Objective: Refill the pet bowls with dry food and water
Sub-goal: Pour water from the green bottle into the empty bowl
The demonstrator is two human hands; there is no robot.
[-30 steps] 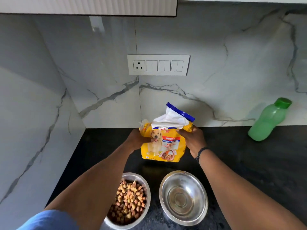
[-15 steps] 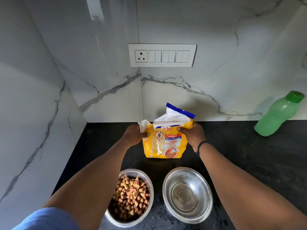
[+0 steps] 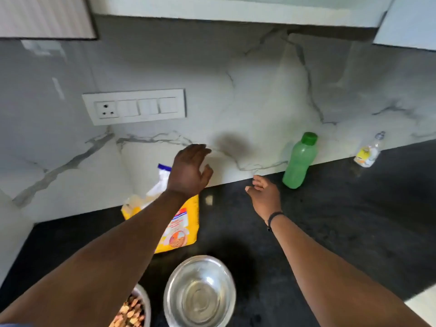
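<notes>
Hands [image 3: 188, 171] [image 3: 264, 194] free, fingers relaxed, holding nothing.
Bottle [image 3: 299, 161] stands right of centre, bag [image 3: 181, 223] left, bowls [image 3: 200, 293] [image 3: 132, 312] at bottom; knock either in your hurried reach and you spill.

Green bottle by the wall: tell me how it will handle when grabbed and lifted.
The green bottle looks like smooth plastic, so probably rigid yet somewhat slick. It is tall and narrow and appears to lean toward the backsplash, so a sideways nudge could tip it. If full, likely heavy for its size; its fill level cannot be seen. The right hand reaches toward it, open.
</notes>
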